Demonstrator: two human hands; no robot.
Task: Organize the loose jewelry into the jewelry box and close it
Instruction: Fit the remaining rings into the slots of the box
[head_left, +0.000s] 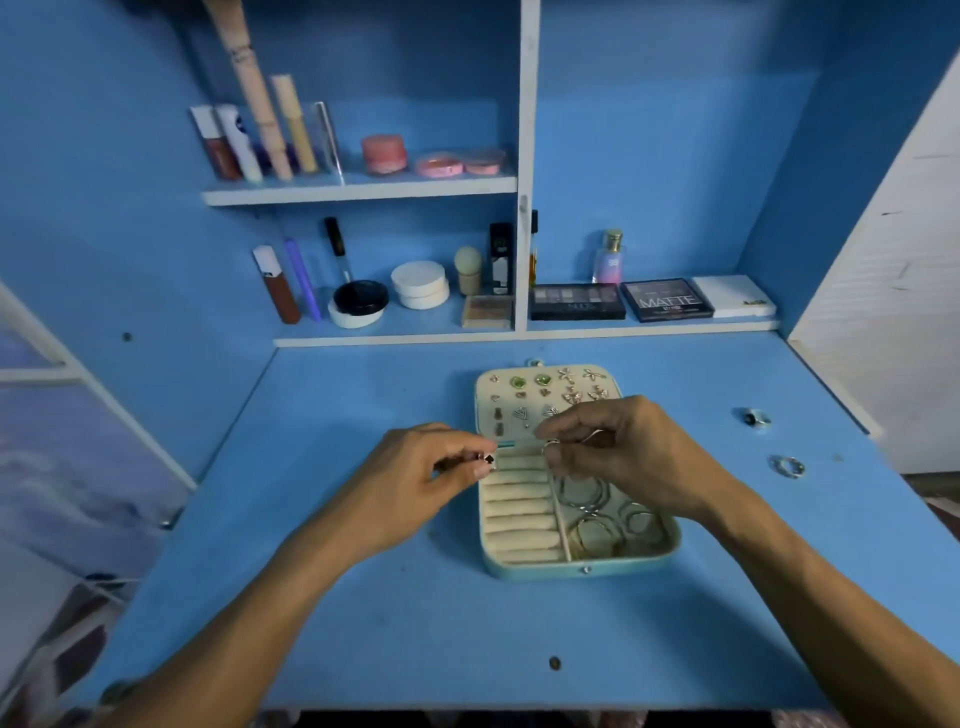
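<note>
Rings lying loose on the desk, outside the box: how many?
2: a dark-stone ring at the right of the desk, a silver ring just nearer the camera. Others may be hidden.

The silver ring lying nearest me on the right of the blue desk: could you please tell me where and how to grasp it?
Probably pinch the silver ring across its thin band, fingertips on opposite outer sides, coming down from above: it seems to lie flat on the blue desk, clear of the dark-stoned ring behind it.
</note>
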